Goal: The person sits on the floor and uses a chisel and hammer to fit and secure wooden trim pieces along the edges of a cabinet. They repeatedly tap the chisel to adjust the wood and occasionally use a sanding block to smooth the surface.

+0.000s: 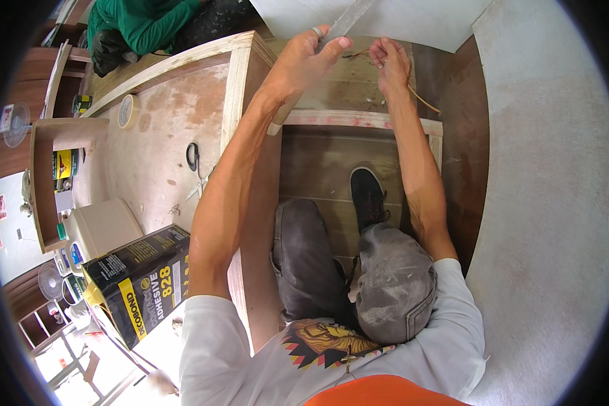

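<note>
My left hand (298, 64) is closed round a flat file, its grey metal blade (353, 16) pointing up and to the right. The file's pale wooden handle (281, 118) shows beneath my wrist. To the right, my right hand (391, 64) has its fingers curled together; what they hold, if anything, cannot be made out. A thin yellow-brown strip (423, 100) runs beside that wrist, and whether the fingers touch it is unclear. Both hands are above a wooden frame, whose crossbar (338, 118) lies just below them.
A white panel (548, 203) stands along the right. On the cabinet panel (176, 135) to the left lie scissors (193, 159), a tape roll (128, 111) and a black-yellow adhesive box (142, 284). A person in a green sleeve (155, 27) is at the upper left.
</note>
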{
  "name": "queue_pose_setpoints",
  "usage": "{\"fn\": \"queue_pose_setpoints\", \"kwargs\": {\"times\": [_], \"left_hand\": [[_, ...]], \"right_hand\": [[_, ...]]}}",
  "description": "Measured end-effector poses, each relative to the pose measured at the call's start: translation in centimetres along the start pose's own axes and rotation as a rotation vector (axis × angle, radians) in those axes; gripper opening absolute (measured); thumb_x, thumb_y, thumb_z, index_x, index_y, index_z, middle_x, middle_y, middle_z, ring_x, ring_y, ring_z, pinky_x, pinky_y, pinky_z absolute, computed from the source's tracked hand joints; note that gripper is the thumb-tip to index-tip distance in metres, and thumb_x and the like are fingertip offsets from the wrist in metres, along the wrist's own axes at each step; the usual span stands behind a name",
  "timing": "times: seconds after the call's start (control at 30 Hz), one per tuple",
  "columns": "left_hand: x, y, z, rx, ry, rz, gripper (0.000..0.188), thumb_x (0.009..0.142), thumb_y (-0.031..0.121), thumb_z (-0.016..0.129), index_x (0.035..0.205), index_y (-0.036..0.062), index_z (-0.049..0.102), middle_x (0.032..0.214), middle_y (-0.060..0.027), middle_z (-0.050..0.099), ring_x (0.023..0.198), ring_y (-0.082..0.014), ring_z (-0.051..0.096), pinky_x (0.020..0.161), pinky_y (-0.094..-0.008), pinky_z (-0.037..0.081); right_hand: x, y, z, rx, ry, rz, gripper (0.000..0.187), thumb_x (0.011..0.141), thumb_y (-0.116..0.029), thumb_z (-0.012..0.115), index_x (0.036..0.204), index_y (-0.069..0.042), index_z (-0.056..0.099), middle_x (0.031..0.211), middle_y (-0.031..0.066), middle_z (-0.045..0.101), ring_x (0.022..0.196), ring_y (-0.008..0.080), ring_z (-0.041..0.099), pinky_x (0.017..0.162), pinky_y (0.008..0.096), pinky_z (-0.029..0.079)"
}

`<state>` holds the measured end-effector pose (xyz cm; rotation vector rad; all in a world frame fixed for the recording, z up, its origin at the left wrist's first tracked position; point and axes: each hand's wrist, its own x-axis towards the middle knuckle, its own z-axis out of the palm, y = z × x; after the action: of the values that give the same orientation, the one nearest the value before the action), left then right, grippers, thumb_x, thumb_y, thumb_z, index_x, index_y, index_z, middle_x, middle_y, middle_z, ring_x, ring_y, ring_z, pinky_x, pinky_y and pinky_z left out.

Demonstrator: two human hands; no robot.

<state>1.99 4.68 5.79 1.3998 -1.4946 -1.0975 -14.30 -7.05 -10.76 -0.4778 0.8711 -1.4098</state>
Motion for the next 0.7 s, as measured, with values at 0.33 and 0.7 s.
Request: {"fn": "queue_pose_setpoints", "kwargs": {"times": [0.33, 0.7], "left_hand": [[0.0, 0.0, -0.2, 0.01, 0.004, -0.008, 0.039, 0.1, 0.039, 0.062, 0.117, 0.0037, 0.064, 0.068, 0.008, 0.041, 0.063, -0.0035, 0.039, 0.063, -0.0225, 0.041], [0.2, 0.3, 0.2, 0.01, -0.004, 0.0, 0.04, 0.1, 0.041, 0.061, 0.117, 0.0041, 0.063, 0.068, 0.0083, 0.041, 0.063, -0.0031, 0.04, 0.065, -0.0229, 0.043]], "right_hand": [[-1.0, 0.1, 1.3, -0.051, -0.115, 0.046, 0.02, 0.095, -0.02, 0.069, 0.108, -0.008, 0.059, 0.097, 0.0064, 0.067, 0.086, 0.0168, 0.065, 0.084, 0.0341, 0.054], [0.7, 1.2, 0.0, -0.184, -0.183, 0.008, 0.018, 0.096, -0.021, 0.067, 0.104, -0.008, 0.059, 0.095, 0.0057, 0.066, 0.083, 0.0161, 0.066, 0.08, 0.0326, 0.053]]}}
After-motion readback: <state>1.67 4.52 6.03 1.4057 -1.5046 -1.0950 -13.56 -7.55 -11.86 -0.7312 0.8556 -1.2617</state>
